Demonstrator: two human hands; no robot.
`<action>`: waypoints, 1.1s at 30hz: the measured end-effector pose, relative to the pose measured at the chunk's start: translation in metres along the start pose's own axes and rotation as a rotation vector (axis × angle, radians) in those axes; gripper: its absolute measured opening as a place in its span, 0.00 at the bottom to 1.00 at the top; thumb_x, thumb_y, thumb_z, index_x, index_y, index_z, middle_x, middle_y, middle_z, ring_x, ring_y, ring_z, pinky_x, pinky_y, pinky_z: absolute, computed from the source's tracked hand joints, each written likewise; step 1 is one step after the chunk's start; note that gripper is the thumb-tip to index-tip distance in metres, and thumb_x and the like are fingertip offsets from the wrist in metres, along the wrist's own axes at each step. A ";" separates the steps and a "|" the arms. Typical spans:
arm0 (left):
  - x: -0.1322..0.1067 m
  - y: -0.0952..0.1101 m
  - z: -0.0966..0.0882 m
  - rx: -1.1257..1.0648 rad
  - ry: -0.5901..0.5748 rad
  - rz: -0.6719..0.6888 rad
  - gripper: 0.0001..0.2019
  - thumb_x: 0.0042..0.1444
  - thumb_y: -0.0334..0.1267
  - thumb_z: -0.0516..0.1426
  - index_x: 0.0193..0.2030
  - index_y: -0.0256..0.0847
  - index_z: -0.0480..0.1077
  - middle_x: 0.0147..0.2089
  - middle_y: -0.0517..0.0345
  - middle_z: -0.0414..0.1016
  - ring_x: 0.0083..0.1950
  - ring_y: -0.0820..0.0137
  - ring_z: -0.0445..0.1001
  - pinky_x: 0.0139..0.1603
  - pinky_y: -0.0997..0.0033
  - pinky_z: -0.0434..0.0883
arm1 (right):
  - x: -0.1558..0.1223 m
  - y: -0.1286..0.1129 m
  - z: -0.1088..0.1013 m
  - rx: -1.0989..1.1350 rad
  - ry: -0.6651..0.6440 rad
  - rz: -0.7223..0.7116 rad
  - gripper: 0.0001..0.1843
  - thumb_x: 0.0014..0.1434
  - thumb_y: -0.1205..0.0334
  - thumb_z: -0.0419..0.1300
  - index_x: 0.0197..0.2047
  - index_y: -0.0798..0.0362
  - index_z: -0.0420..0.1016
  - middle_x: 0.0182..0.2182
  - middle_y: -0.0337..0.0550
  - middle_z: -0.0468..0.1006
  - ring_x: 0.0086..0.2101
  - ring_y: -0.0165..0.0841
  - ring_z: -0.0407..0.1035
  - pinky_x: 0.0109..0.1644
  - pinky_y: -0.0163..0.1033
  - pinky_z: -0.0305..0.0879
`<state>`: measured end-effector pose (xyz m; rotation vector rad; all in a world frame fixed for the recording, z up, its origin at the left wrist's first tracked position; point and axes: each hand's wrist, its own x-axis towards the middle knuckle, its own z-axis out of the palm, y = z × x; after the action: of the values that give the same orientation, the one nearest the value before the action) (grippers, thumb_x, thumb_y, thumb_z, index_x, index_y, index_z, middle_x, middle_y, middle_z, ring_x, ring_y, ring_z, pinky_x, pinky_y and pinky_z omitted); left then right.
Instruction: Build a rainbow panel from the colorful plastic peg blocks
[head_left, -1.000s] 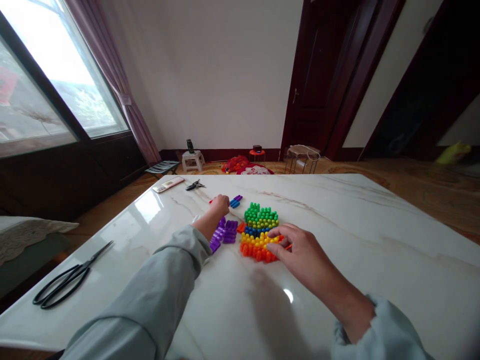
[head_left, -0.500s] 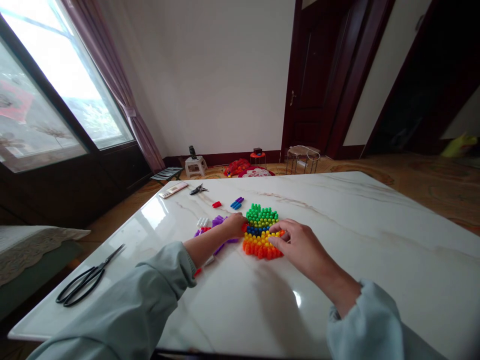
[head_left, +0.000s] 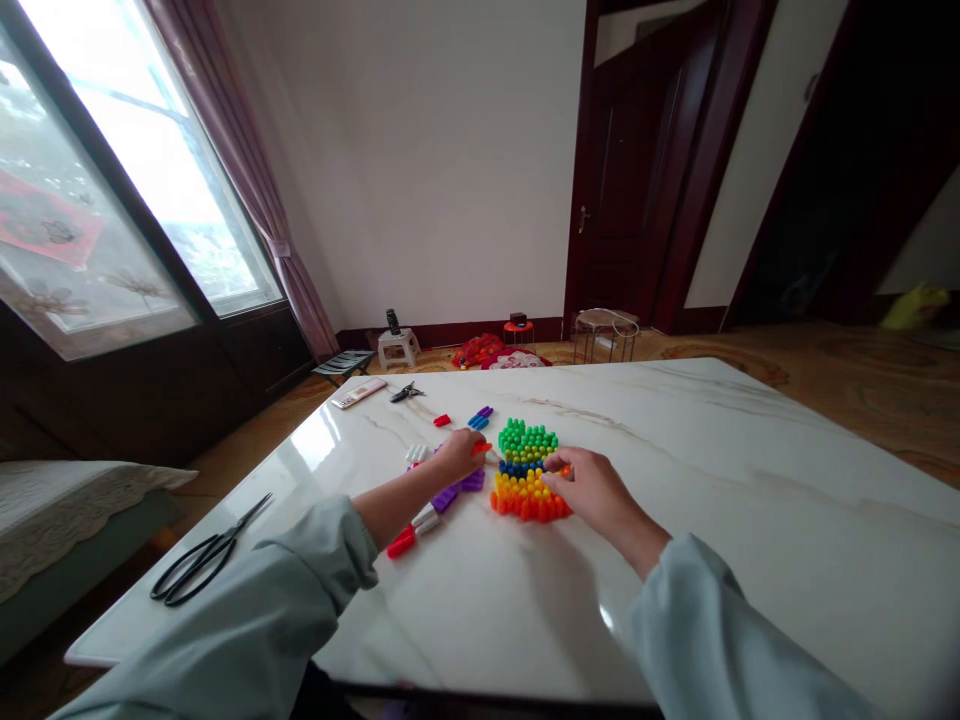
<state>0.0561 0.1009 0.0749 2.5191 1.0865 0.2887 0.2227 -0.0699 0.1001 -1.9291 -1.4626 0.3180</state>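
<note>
Lying on the table is a block of small knobbed plastic pieces (head_left: 529,438), banded green, yellow-green, dark blue, yellow and orange. To its left, my left hand (head_left: 459,456) pinches an orange-red plastic piece (head_left: 484,447), held just off the block's edge. On the other side, my right hand (head_left: 596,490) reaches in with thumb and forefinger against the block. A bit of orange shows between those fingers, mostly hidden by them. Loose purple pieces (head_left: 459,488) and white pieces (head_left: 417,453) lie under and around my left forearm.
Black scissors (head_left: 210,555) rest at the left of the marble-patterned table (head_left: 720,500). Toward the back left are a phone (head_left: 360,392) and dark pliers-like tool (head_left: 407,392). A red piece (head_left: 442,420), blue and purple pieces (head_left: 480,417) and another red piece (head_left: 401,543) lie loose.
My left hand has drawn slightly back from the block, so the orange-red piece in its fingertips shows better. My right hand stays at the block's right side. The whole view has shifted a little.
</note>
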 end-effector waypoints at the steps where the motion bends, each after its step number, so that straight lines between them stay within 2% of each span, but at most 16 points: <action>1: -0.007 0.007 -0.006 -0.048 0.002 -0.032 0.12 0.55 0.34 0.55 0.43 0.33 0.74 0.37 0.47 0.74 0.38 0.65 0.73 0.39 0.68 0.69 | 0.001 -0.001 0.002 0.017 -0.001 0.008 0.08 0.50 0.64 0.61 0.36 0.53 0.78 0.35 0.44 0.80 0.33 0.33 0.72 0.39 0.37 0.67; 3: -0.027 0.026 -0.018 -0.205 -0.031 -0.110 0.15 0.59 0.38 0.51 0.45 0.33 0.74 0.33 0.51 0.74 0.30 0.70 0.70 0.31 0.72 0.68 | 0.001 -0.006 0.006 0.092 -0.001 0.023 0.11 0.50 0.64 0.62 0.39 0.54 0.77 0.35 0.45 0.80 0.33 0.34 0.72 0.39 0.38 0.68; 5: -0.052 0.046 -0.029 -0.737 -0.138 -0.296 0.15 0.58 0.40 0.53 0.45 0.33 0.73 0.34 0.52 0.73 0.28 0.75 0.68 0.28 0.77 0.66 | 0.001 -0.014 0.011 0.256 -0.029 0.040 0.17 0.50 0.61 0.63 0.45 0.55 0.75 0.36 0.46 0.79 0.31 0.32 0.73 0.36 0.37 0.70; 6: -0.065 0.056 -0.034 -0.943 -0.158 -0.348 0.14 0.55 0.40 0.56 0.44 0.33 0.73 0.34 0.53 0.73 0.27 0.77 0.67 0.26 0.79 0.65 | -0.001 -0.019 0.013 0.362 -0.060 0.046 0.20 0.51 0.59 0.63 0.47 0.56 0.73 0.37 0.46 0.79 0.29 0.31 0.73 0.34 0.36 0.70; 8: -0.086 0.070 -0.041 -1.202 -0.173 -0.374 0.12 0.51 0.38 0.60 0.40 0.33 0.73 0.32 0.55 0.71 0.27 0.79 0.66 0.23 0.84 0.62 | -0.004 -0.029 0.014 0.566 -0.140 0.036 0.20 0.52 0.55 0.62 0.47 0.56 0.73 0.36 0.45 0.79 0.27 0.30 0.73 0.31 0.35 0.71; 10: -0.098 0.076 -0.045 -1.341 -0.163 -0.378 0.11 0.49 0.36 0.62 0.37 0.32 0.73 0.32 0.56 0.70 0.27 0.80 0.67 0.21 0.86 0.60 | -0.007 -0.037 0.014 0.685 -0.179 -0.002 0.19 0.52 0.52 0.62 0.43 0.56 0.74 0.33 0.43 0.79 0.27 0.30 0.73 0.31 0.35 0.71; 13: -0.100 0.073 -0.043 -1.421 -0.171 -0.396 0.09 0.49 0.35 0.62 0.36 0.32 0.72 0.33 0.55 0.71 0.28 0.80 0.68 0.20 0.87 0.61 | -0.011 -0.043 0.012 0.722 -0.158 -0.031 0.19 0.49 0.50 0.65 0.38 0.56 0.75 0.28 0.41 0.79 0.28 0.32 0.74 0.34 0.36 0.72; 16: -0.094 0.067 -0.037 -1.447 -0.188 -0.431 0.07 0.51 0.34 0.61 0.36 0.33 0.72 0.34 0.54 0.72 0.28 0.80 0.69 0.20 0.86 0.62 | -0.011 -0.044 0.013 0.731 -0.155 0.011 0.20 0.47 0.50 0.65 0.39 0.56 0.75 0.24 0.40 0.78 0.27 0.33 0.74 0.35 0.38 0.72; 20: -0.087 0.064 -0.028 -1.482 -0.204 -0.425 0.07 0.53 0.33 0.61 0.37 0.33 0.72 0.32 0.57 0.71 0.25 0.82 0.67 0.19 0.87 0.60 | -0.006 -0.037 0.018 0.730 -0.109 0.014 0.19 0.46 0.52 0.65 0.38 0.55 0.73 0.27 0.40 0.78 0.29 0.33 0.74 0.36 0.38 0.72; 23: -0.082 0.059 -0.024 -1.450 -0.178 -0.414 0.08 0.54 0.34 0.61 0.39 0.33 0.73 0.34 0.55 0.73 0.25 0.83 0.66 0.22 0.86 0.63 | -0.001 -0.027 0.023 0.695 -0.038 -0.007 0.15 0.48 0.55 0.63 0.37 0.55 0.72 0.29 0.42 0.79 0.30 0.33 0.74 0.36 0.37 0.71; 25: -0.079 0.051 -0.022 -1.395 -0.134 -0.443 0.08 0.56 0.35 0.60 0.40 0.31 0.73 0.35 0.53 0.74 0.25 0.83 0.66 0.24 0.85 0.65 | 0.003 -0.018 0.026 0.599 0.004 -0.007 0.13 0.50 0.58 0.60 0.38 0.56 0.73 0.31 0.43 0.79 0.31 0.33 0.74 0.37 0.38 0.70; 28: -0.075 0.035 -0.019 -1.358 -0.032 -0.533 0.07 0.56 0.31 0.58 0.42 0.31 0.73 0.35 0.53 0.75 0.28 0.80 0.69 0.29 0.83 0.69 | 0.005 -0.006 0.031 0.317 0.009 -0.050 0.11 0.50 0.64 0.58 0.37 0.55 0.75 0.33 0.43 0.80 0.32 0.33 0.73 0.40 0.38 0.69; 30: -0.074 0.024 -0.016 -1.361 0.013 -0.573 0.09 0.55 0.26 0.57 0.42 0.30 0.73 0.35 0.53 0.75 0.30 0.78 0.71 0.33 0.80 0.71 | 0.005 -0.003 0.037 0.113 -0.056 -0.112 0.10 0.49 0.68 0.57 0.35 0.54 0.77 0.34 0.42 0.80 0.33 0.32 0.72 0.40 0.36 0.67; 33: -0.075 0.013 -0.011 -1.369 0.016 -0.580 0.12 0.51 0.21 0.56 0.43 0.29 0.72 0.34 0.52 0.75 0.32 0.76 0.73 0.37 0.77 0.74 | 0.002 -0.006 0.048 -0.128 -0.171 -0.203 0.11 0.49 0.73 0.55 0.32 0.54 0.77 0.33 0.42 0.79 0.35 0.31 0.71 0.40 0.34 0.63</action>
<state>0.0098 0.0403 0.0878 0.9682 1.0127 0.6027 0.1921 -0.0493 0.0690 -1.8692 -1.8154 0.3085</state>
